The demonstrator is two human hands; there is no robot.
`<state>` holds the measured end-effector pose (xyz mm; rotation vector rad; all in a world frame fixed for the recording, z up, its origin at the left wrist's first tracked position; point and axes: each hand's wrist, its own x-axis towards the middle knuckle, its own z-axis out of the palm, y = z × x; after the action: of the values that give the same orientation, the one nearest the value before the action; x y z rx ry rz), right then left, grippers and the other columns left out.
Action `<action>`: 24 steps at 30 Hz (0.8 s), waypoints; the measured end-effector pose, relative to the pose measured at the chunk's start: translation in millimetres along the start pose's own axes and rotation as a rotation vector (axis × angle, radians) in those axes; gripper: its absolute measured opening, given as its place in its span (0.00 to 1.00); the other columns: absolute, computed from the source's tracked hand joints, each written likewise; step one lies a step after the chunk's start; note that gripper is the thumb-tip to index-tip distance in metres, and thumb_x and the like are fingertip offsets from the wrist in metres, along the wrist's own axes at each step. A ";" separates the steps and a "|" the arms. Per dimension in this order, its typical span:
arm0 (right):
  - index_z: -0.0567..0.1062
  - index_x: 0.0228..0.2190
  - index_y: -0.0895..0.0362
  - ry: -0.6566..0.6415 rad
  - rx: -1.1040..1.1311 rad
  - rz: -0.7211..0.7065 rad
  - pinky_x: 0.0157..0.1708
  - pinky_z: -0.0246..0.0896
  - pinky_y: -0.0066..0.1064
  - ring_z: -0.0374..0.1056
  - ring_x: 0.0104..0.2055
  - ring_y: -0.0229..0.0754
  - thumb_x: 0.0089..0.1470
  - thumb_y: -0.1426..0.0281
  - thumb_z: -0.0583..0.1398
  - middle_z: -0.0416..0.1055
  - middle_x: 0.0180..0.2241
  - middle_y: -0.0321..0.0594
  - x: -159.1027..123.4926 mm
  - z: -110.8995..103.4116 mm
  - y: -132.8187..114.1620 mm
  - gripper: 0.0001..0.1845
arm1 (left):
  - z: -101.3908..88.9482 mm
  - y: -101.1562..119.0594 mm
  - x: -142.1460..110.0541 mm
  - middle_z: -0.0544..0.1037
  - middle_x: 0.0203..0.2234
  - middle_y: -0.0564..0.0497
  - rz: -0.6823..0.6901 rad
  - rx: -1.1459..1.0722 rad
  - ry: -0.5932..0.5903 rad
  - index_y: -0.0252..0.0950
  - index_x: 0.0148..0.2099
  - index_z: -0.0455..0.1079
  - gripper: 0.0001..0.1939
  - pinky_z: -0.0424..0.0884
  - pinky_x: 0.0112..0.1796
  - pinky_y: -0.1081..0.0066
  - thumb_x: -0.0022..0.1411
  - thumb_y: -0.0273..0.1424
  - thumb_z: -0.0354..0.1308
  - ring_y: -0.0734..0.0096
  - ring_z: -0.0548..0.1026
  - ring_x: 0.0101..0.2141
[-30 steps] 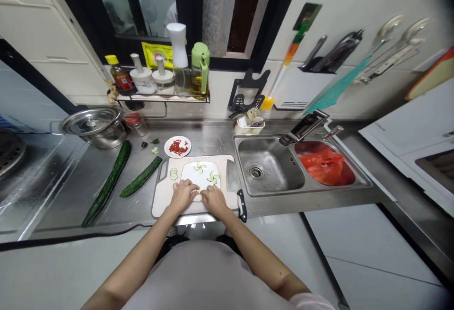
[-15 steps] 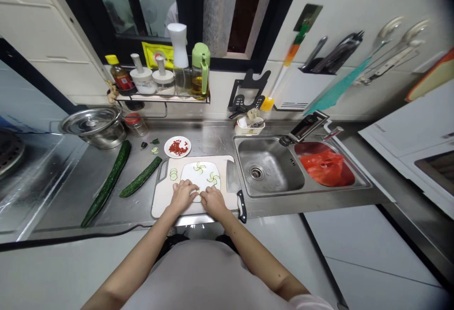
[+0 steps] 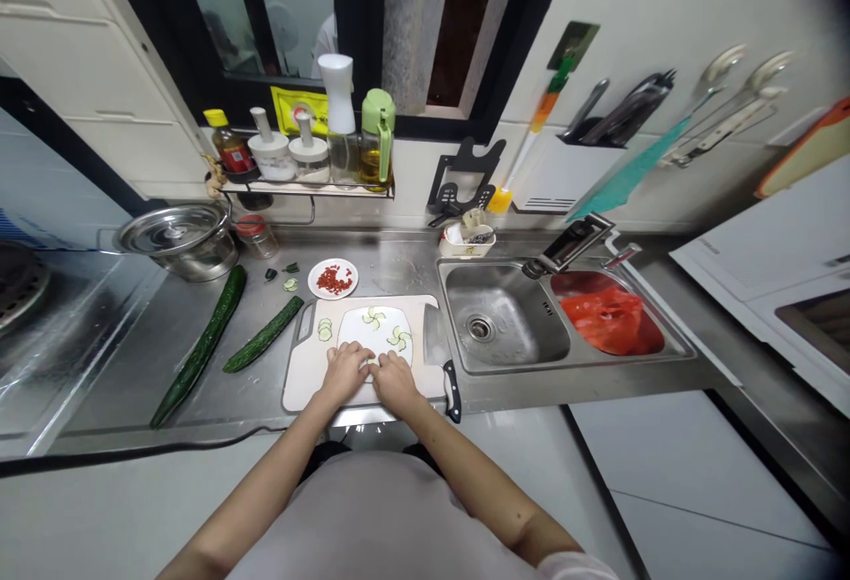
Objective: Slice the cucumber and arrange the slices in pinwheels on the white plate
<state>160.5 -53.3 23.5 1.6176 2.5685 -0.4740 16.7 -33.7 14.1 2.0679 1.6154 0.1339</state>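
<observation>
A white plate [image 3: 355, 325] rests on the cutting board [image 3: 302, 376]. Two pinwheels of cucumber slices lie on it, one at the top [image 3: 374, 319] and one at the right [image 3: 399, 338]. Over the plate's near edge, my left hand [image 3: 346, 369] and my right hand [image 3: 395, 381] meet with fingertips closed on a small pale green cucumber slice [image 3: 373, 360], mostly hidden by the fingers. More cucumber slices [image 3: 325, 329] are stacked on the board left of the plate. A knife [image 3: 452, 390] with a black handle lies along the board's right side.
Behind the board stands a small dish of red pieces [image 3: 333, 279]. A cut cucumber [image 3: 264, 334] and a whole cucumber [image 3: 199, 345] lie to the left, near a steel pot [image 3: 189, 248]. At the right is a sink [image 3: 508, 314] with a red plastic bag [image 3: 607, 319].
My right hand has shifted slightly left, closer to my left hand. The view has tilted a little; the plate, slices and knife stay in place.
</observation>
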 end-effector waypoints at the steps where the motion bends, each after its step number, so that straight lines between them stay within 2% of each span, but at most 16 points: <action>1: 0.75 0.45 0.57 -0.002 -0.004 0.000 0.45 0.54 0.38 0.60 0.48 0.49 0.57 0.75 0.53 0.70 0.42 0.48 0.4 0.1 -0.9 0.17 | -0.1 0.9 -0.4 0.73 0.44 0.46 0.001 -0.003 0.002 0.45 0.47 0.74 0.14 0.54 0.46 0.59 0.64 0.33 0.50 0.58 0.65 0.48; 11: 0.74 0.46 0.59 -0.004 -0.001 0.007 0.46 0.54 0.37 0.60 0.49 0.49 0.57 0.77 0.53 0.71 0.43 0.49 3.5 -3.7 -4.4 0.17 | 0.7 3.1 -2.5 0.74 0.43 0.46 -0.014 -0.015 0.007 0.44 0.46 0.75 0.15 0.54 0.46 0.58 0.65 0.33 0.48 0.57 0.67 0.47; 17: 0.70 0.52 0.61 0.008 0.024 0.057 0.45 0.54 0.38 0.60 0.49 0.50 0.56 0.74 0.54 0.70 0.44 0.51 4.5 -3.5 -2.5 0.21 | 0.5 5.0 -1.7 0.74 0.43 0.46 -0.019 0.009 0.006 0.43 0.47 0.74 0.15 0.54 0.45 0.59 0.64 0.32 0.47 0.57 0.66 0.48; 24: 0.74 0.43 0.57 0.029 0.091 0.146 0.45 0.52 0.35 0.61 0.48 0.47 0.59 0.74 0.51 0.71 0.43 0.47 4.8 -10.9 12.5 0.15 | 1.6 4.0 0.4 0.75 0.42 0.47 -0.031 -0.052 0.025 0.44 0.45 0.75 0.14 0.55 0.47 0.58 0.61 0.30 0.50 0.57 0.67 0.47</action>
<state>170.6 -40.9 30.0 1.8388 2.4589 -0.5659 21.0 -34.6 14.5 2.0085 1.6411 0.1888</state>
